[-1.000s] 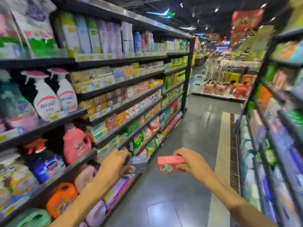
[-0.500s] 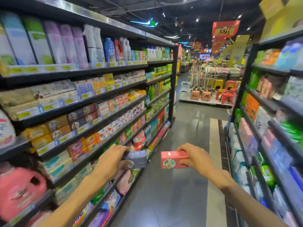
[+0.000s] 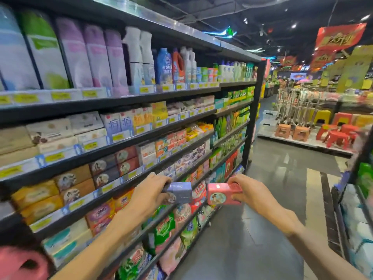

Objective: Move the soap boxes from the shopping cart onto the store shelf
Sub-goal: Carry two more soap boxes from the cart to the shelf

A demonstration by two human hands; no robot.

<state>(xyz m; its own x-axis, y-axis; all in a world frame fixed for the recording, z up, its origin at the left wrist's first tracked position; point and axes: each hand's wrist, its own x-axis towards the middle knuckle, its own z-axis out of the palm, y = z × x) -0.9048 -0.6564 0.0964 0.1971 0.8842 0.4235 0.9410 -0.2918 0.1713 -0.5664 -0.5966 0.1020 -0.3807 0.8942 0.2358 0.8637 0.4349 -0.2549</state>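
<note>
My left hand (image 3: 148,194) grips a dark grey-blue soap box (image 3: 180,192), held in front of the long store shelf (image 3: 113,147) on my left. My right hand (image 3: 251,194) holds a pink soap box (image 3: 223,194) with a round portrait on its face, out over the aisle floor. The two boxes are side by side, a small gap apart, at about the height of the shelf's lower rows. Rows of similar brown, grey and red soap boxes (image 3: 114,165) fill the shelf just above my left hand. The shopping cart is out of view.
Another dark shelf unit (image 3: 361,190) with packaged goods lines the right side of the aisle. Ahead, a low platform (image 3: 302,144) carries red and orange plastic stools. Grey tiled floor (image 3: 272,199) runs between the shelves. Detergent bottles and pouches fill the upper left shelves.
The view has advanced along the aisle and lifted, so spray bottles and jugs have slid out to the left. Both hands have kept their boxes and risen slightly.
</note>
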